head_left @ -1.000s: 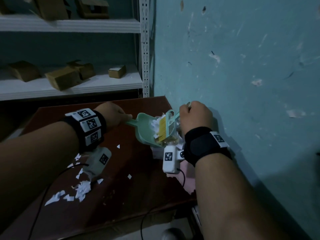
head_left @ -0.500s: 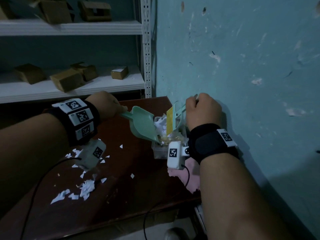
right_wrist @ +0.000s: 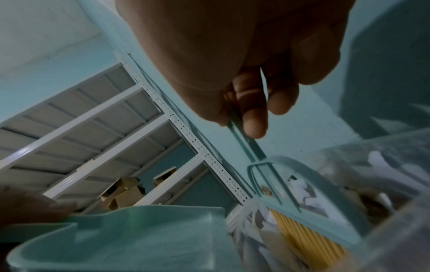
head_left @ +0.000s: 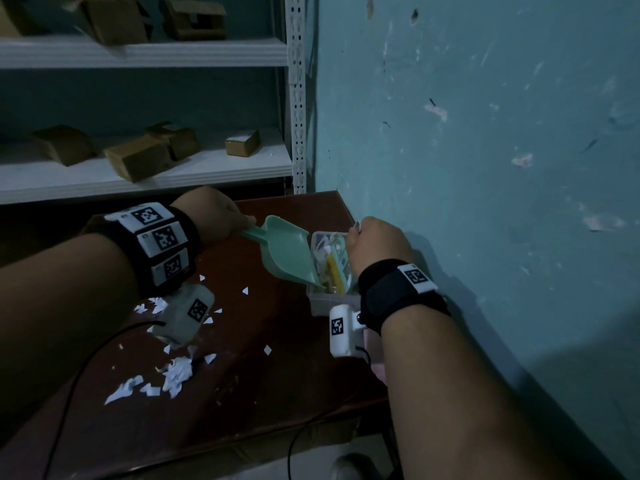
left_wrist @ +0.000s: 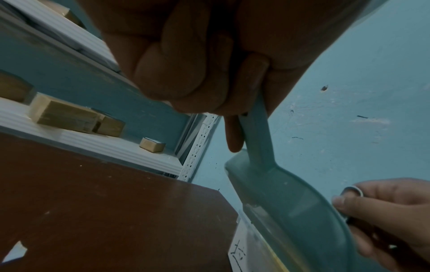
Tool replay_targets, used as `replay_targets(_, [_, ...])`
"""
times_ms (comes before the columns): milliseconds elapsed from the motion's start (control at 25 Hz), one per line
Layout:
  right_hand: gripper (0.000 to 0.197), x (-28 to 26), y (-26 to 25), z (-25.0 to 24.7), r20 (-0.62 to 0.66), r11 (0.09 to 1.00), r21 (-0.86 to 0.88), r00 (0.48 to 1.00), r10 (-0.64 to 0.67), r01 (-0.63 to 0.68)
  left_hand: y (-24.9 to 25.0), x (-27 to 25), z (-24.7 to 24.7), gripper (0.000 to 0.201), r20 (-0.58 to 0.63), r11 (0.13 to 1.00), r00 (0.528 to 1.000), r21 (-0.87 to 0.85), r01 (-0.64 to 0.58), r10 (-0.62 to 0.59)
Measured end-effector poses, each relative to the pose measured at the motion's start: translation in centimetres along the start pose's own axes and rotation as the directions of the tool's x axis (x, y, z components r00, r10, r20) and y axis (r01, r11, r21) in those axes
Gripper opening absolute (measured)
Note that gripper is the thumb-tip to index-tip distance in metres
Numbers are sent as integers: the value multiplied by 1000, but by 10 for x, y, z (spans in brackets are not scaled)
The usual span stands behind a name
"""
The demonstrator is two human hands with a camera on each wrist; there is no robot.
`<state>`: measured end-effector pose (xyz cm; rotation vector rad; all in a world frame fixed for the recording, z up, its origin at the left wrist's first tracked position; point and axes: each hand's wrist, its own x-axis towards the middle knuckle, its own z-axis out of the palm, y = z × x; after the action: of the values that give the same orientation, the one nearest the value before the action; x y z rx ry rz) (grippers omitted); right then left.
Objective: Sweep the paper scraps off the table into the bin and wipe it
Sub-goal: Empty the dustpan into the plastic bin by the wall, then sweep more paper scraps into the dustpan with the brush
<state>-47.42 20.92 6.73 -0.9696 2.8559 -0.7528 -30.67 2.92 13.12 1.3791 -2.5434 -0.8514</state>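
My left hand [head_left: 214,216] grips the handle of a mint-green dustpan [head_left: 287,254], tipped with its lip over a clear plastic bin [head_left: 329,301] at the table's right edge. The same dustpan [left_wrist: 279,198] [right_wrist: 130,237] shows in both wrist views. My right hand [head_left: 375,244] holds the thin handle of a small brush [right_wrist: 302,217] whose yellow bristles [head_left: 334,271] reach down inside the bin among white scraps. Several white paper scraps [head_left: 176,372] lie on the dark brown table [head_left: 277,368] near its front left.
A teal wall [head_left: 485,168] runs close along the table's right side. A white metal shelf [head_left: 145,174] with cardboard boxes stands behind the table. A black cable [head_left: 69,393] hangs from my left wrist over the table. Something pink [head_left: 375,362] lies beside the bin under my right wrist.
The dustpan tipped steeper over the bin and its paper slid out. The brush went from the pan's mouth down into the bin. Both hands rose slightly and shifted toward the wall.
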Motion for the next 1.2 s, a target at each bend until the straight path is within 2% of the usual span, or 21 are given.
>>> replay_targets(280, [31, 0, 5, 3, 31, 998, 25, 998, 50, -51, -3, -5, -5, 33, -24, 1000, 1000, 2, -2, 2])
replay_targets(400, [40, -6, 1, -13, -86, 995, 88, 995, 47, -40, -4, -9, -10, 35, -35, 1000, 999, -7, -6, 5])
replay_targets(520, [40, -11, -1, -29, -204, 991, 130, 978, 49, -23, -4, -13, -11, 35, -43, 999, 999, -23, -28, 27])
replay_targets(720, [38, -17, -5, -36, -260, 985, 169, 965, 24, 21, 2, -18, 4, 33, 32, 995, 997, -77, -65, 67])
replay_targets(880, [38, -23, -3, -53, -381, 985, 175, 923, 60, 9, -4, -17, 13, 37, 25, 996, 998, -59, -64, 65])
replay_targets(1080, [37, -27, -5, -54, -378, 984, 179, 923, 77, -9, -26, -23, 1, 35, -25, 988, 1000, -155, -9, 5])
replay_targets(1200, [40, -31, -17, -48, -366, 967, 248, 930, 44, 51, -47, -33, -7, 40, -72, 983, 997, -184, 4, -17])
